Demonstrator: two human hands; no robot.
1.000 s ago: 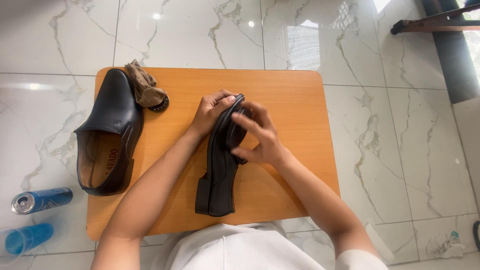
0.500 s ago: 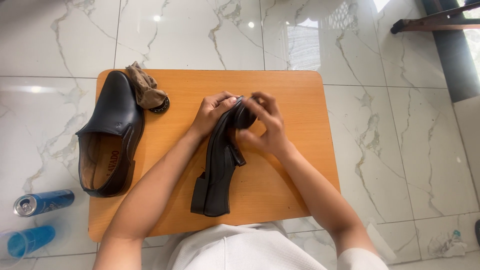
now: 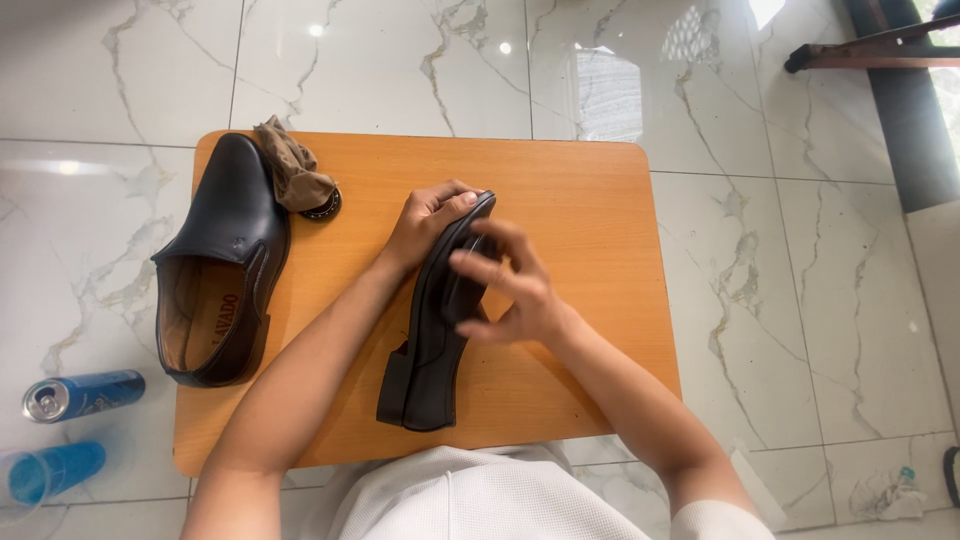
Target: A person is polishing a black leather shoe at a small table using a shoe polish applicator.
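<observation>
On the middle of the orange wooden worktop (image 3: 590,190) lies a black leather shoe (image 3: 432,330), turned on its side with the heel toward the person and the toe pointing away. The left hand (image 3: 428,222) wraps over the toe end, its grip closed on the shoe, which seems to steady it and keep it tipped so that the upper faces the other hand. The right hand (image 3: 510,290) sits against the shoe's upper near the opening, fingers spread and slightly blurred; its grip is apart and loose rather than clamped, the fingertips touching or just off the leather, and I cannot tell whether anything small lies under them. At the left edge of the worktop rests the second black shoe (image 3: 215,265), upright on its sole with the opening facing up, well apart from the hands. Just beside its toe, a crumpled brown cloth (image 3: 295,175) lies draped over a small round tin (image 3: 325,207), most of which is hidden. On the marble floor (image 3: 780,260) to the left lie a blue can (image 3: 85,394) on its side and a blue plastic cup (image 3: 50,472). Nothing stands between the hands and the cloth or tin; the person's own left forearm crosses the worktop between the two shoes.
</observation>
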